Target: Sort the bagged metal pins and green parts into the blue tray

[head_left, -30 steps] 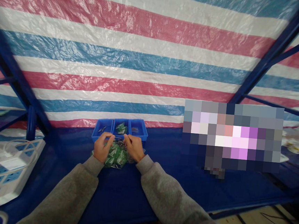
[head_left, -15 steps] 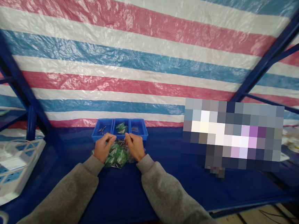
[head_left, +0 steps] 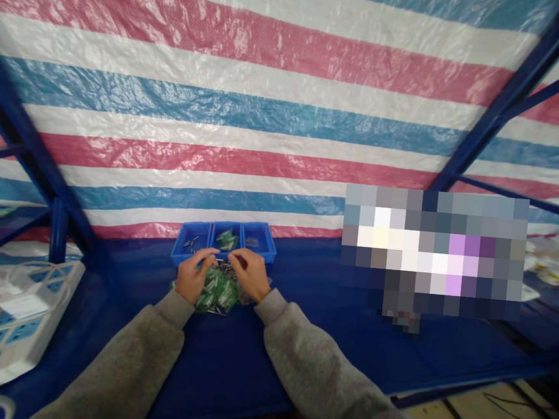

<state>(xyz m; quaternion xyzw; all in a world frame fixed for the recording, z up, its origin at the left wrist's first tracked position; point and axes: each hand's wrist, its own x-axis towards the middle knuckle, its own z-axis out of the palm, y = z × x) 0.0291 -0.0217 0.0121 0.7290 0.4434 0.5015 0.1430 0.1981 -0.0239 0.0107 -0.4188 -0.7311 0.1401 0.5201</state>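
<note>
My left hand (head_left: 194,275) is closed in a pinch just in front of a blue three-part tray (head_left: 272,250). My right hand (head_left: 251,275) pinches too, its fingertips a little apart from the left ones. What either pinch holds is too small to make out. Below and between both hands lies a pile of green pieces (head_left: 218,292) that look wrapped in clear plastic. Small dark and silvery metal pieces (head_left: 226,267) show behind the pile. In the tray, slim metal pieces (head_left: 192,243) lie on the left, green pieces (head_left: 226,239) in the middle, and thin brownish bits (head_left: 252,241) on the right.
White power strips (head_left: 28,337) with blue sockets and a white cable stand at the left. Blue metal posts (head_left: 465,147) frame the blue table (head_left: 226,374). A striped plastic sheet (head_left: 267,124) hangs behind. A blurred-out patch (head_left: 432,255) covers the right side.
My right hand's fingertips have shifted slightly left, closer to the left hand's. My left hand has stayed almost in place, and the tray and pile look unmoved.
</note>
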